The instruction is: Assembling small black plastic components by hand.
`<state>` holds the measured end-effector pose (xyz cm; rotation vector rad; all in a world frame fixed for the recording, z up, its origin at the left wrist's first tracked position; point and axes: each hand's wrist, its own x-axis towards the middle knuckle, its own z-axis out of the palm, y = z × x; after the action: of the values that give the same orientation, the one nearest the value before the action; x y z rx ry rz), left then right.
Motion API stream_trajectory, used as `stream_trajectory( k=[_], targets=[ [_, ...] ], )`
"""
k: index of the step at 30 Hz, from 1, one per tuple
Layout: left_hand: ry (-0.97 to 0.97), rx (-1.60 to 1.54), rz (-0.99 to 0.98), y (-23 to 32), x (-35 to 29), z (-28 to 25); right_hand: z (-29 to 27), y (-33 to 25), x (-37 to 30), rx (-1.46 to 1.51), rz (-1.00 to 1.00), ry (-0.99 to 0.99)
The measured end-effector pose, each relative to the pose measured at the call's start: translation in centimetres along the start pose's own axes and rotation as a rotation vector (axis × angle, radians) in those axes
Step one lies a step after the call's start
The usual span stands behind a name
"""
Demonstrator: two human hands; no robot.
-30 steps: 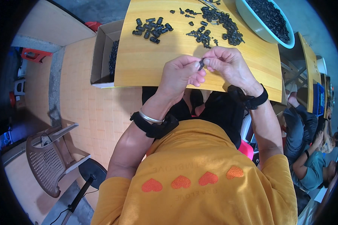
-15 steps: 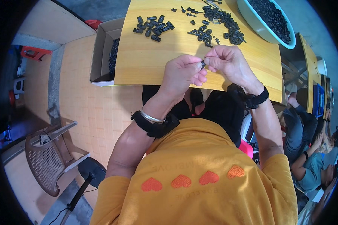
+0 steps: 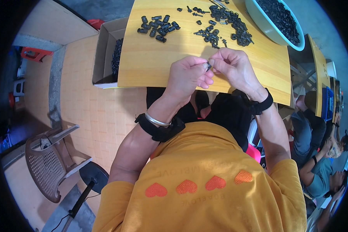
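**Small black plastic part pinched between both our hands**

Small black plastic part [image 3: 208, 66] sits between the fingertips of our two hands, held just above the near half of a yellow wooden table [image 3: 154, 62]. Our left hand [image 3: 187, 75] is curled nearly closed, thumb and forefinger pressed onto the part. Our right hand [image 3: 234, 67] is curled the same way, its fingertips meeting the left hand's at the part. The piece is mostly hidden by our fingers, so we cannot tell its exact shape.

Further back on the table lie two loose groups of similar black pieces: a small cluster [image 3: 158, 26] to the left and a larger scattered pile [image 3: 224, 24] to the right. A pale teal bowl [image 3: 265, 29] full of black pieces stands at the far right corner. An open cardboard box [image 3: 102, 54] holding more black pieces sits on the floor just beside the table's left edge. A brown plastic chair [image 3: 46, 166] stands well apart, lower left. Other people sit at the right rim.
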<state>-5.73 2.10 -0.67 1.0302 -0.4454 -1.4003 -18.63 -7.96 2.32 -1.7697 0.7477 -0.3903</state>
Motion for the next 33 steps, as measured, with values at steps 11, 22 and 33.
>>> stream_trajectory(
  k=[11, 22, 33],
  targets=[
    [0.007, 0.020, -0.015, 0.2, 0.0, 0.1, 0.7, 0.1, -0.5, -0.068, -0.073, 0.074],
    [0.076, -0.014, 0.000, 0.0, 0.2, 0.6, 1.1, -1.1, -1.6, -0.305, -0.161, 0.060],
    [0.107, 0.034, -0.021, -0.1, 0.3, 0.5, 1.6, -1.0, -1.6, -0.654, -0.379, 0.143]
  ],
)
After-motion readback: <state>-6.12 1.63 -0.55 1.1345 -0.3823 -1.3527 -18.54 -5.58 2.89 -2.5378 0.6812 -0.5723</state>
